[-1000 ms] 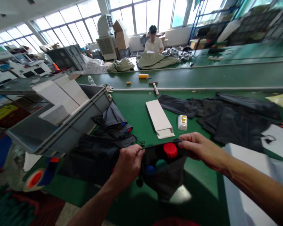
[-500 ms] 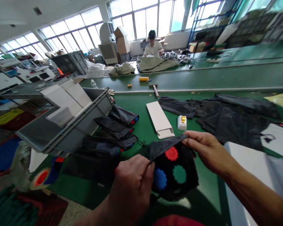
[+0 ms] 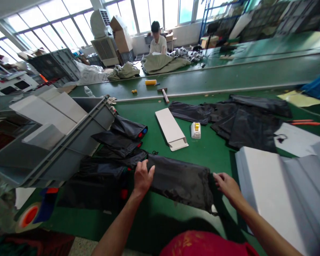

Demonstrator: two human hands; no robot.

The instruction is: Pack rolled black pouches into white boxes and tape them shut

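A black drawstring bag lies flat on the green table in front of me, its long side running left to right. At its left end rests my left hand, thumb and fingers apart, touching the edge of the cloth. Just beyond the right end is my right hand, fingers loosely bent and apart, with a small gap to the bag. The bag's contents are hidden. To the left, several filled black bags lie in a pile, red and blue ends showing at some mouths.
A grey crate with white boxes stands left; a flat white box and a white-yellow dispenser lie ahead. Black bags and white cartons are right. Tape lies lower left. A person sits across.
The bag was held up with its mouth towards me, showing red, blue and green knobs; now it lies flat on the table. Both hands have loosened from its rim and moved apart.
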